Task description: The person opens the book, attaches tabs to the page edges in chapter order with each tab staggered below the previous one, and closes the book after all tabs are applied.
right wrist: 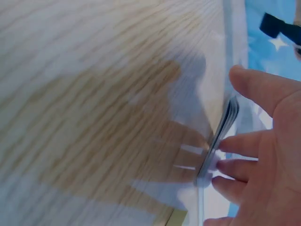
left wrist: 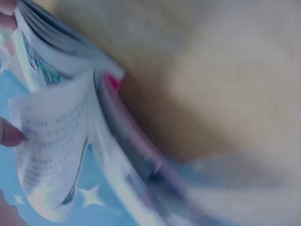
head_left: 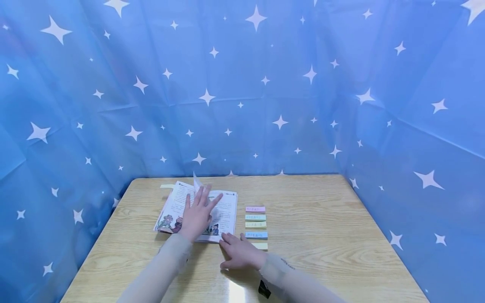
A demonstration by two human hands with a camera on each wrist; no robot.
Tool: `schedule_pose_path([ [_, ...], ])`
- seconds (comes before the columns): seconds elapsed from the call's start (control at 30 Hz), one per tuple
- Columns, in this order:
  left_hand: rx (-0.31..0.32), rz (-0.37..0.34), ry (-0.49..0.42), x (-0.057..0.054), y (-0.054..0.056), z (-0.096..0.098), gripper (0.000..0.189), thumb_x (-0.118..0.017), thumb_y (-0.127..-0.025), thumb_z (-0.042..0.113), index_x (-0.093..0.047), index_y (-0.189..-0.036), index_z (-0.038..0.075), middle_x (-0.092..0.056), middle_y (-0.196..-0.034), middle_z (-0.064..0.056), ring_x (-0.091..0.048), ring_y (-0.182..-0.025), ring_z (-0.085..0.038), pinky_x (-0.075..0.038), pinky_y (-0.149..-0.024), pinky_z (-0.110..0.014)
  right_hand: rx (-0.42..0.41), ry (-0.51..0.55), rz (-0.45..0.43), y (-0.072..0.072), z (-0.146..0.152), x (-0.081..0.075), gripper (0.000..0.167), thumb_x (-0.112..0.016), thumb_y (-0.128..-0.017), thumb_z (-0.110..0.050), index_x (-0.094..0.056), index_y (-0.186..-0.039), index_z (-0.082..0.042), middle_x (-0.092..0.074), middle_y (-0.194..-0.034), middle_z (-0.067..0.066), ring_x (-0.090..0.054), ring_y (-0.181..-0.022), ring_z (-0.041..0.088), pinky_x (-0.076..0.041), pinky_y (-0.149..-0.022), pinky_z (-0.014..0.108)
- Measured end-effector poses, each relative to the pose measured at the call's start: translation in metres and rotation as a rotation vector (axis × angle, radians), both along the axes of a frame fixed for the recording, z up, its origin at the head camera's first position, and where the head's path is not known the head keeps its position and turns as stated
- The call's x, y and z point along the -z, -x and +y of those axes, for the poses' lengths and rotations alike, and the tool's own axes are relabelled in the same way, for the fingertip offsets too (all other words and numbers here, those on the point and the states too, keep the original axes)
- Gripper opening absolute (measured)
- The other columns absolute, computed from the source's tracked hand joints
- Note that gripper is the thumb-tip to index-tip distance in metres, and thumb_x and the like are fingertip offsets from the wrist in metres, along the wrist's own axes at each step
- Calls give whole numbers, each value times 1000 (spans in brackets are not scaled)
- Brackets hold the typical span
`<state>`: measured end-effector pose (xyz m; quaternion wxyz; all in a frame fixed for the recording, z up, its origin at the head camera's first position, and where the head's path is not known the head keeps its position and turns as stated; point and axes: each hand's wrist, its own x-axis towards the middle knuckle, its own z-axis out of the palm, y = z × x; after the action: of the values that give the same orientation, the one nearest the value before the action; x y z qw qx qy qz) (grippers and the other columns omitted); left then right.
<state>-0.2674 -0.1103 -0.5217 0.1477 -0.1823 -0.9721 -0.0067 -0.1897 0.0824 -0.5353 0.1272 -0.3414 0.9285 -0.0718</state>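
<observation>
An open illustrated book (head_left: 226,210) lies on the left part of the table. Over its middle, my left hand (head_left: 196,214) is spread with fingers apart, beside a page (head_left: 196,182) that stands up from the spine. In the left wrist view that page (left wrist: 51,141) curls freely, with a fingertip (left wrist: 9,133) at its edge. My right hand (head_left: 242,253) is at the book's lower right corner, its fingers fairly straight. The right wrist view shows those fingertips (right wrist: 228,165) right at the edge of the page stack (right wrist: 225,120), thumb held apart.
Right of the book, labelled paper strips form a column: pink (head_left: 255,208), green (head_left: 255,217), yellow (head_left: 255,225), blue (head_left: 256,235) and a pale yellow one (head_left: 261,246) partly behind my right hand. A pale strip (head_left: 167,186) sticks out at the book's upper left. A starry blue curtain (head_left: 242,147) encloses the table (head_left: 322,231).
</observation>
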Motion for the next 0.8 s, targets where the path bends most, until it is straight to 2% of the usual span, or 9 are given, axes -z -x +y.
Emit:
schedule_pose_path([
  [0.1, 42, 35, 225, -6, 0, 6, 39, -62, -92, 25, -62, -131, 31, -17, -161, -2, -5, -148, -28, 1, -114, -62, -3, -1, -3, 0, -2, 2, 77, -63, -86, -55, -45, -144, -8, -32, -154, 11, -30, -142, 24, -28, -110, 58],
  [0.17, 30, 22, 306, -9, 1, 7, 27, -57, -95, 31, -70, -118, 28, -27, -158, -1, -4, -148, -27, 4, -114, -60, -5, 8, -10, 0, -3, 4, 77, -64, -86, -53, -45, -144, -7, -32, -154, 12, -30, -142, 24, -28, -110, 57],
  [0.3, -39, -22, 372, -14, 4, 6, 33, -56, -92, 46, -76, -101, 21, -51, -143, -3, -14, -147, -28, 3, -114, -61, -16, 48, -18, 0, -2, 5, 75, -65, -86, -48, -45, -144, -4, -33, -153, 15, -30, -141, 26, -30, -112, 46],
  [0.43, -108, -106, 401, -18, 4, 0, 28, -63, -89, 42, -76, -92, 17, -66, -121, -8, -32, -139, -36, 4, -112, -64, -21, 59, -15, 0, -1, 5, 73, -65, -87, -45, -45, -144, -3, -33, -153, 17, -32, -140, 27, -30, -113, 34],
  [0.57, -161, -206, 371, -13, 2, -6, 27, -66, -87, 41, -74, -89, 14, -69, -97, -9, -55, -114, -39, -2, -111, -67, -17, 47, -8, 0, -1, 4, 73, -66, -87, -44, -46, -143, -3, -34, -153, 17, -33, -140, 26, -29, -113, 31],
  [0.63, -176, -239, 318, -8, -1, -8, 30, -68, -85, 43, -73, -89, 13, -67, -89, -9, -60, -103, -37, -6, -110, -68, -19, 40, -4, 0, -1, 4, 72, -66, -87, -44, -46, -143, -3, -34, -152, 17, -33, -140, 26, -29, -113, 31],
  [0.7, -188, -265, 251, -3, -3, -10, 33, -69, -85, 44, -72, -91, 11, -66, -85, -9, -61, -97, -36, -12, -110, -68, -25, 38, -1, 0, -1, 4, 72, -65, -87, -44, -46, -143, -3, -35, -152, 17, -33, -140, 26, -29, -113, 31],
  [0.8, -203, -316, 153, 3, -4, -13, 39, -65, -89, 45, -70, -100, 8, -65, -89, -11, -62, -96, -36, -28, -104, -65, -33, 39, -1, 0, -2, 4, 71, -65, -88, -44, -46, -143, -4, -35, -152, 16, -33, -140, 26, -29, -113, 31],
])
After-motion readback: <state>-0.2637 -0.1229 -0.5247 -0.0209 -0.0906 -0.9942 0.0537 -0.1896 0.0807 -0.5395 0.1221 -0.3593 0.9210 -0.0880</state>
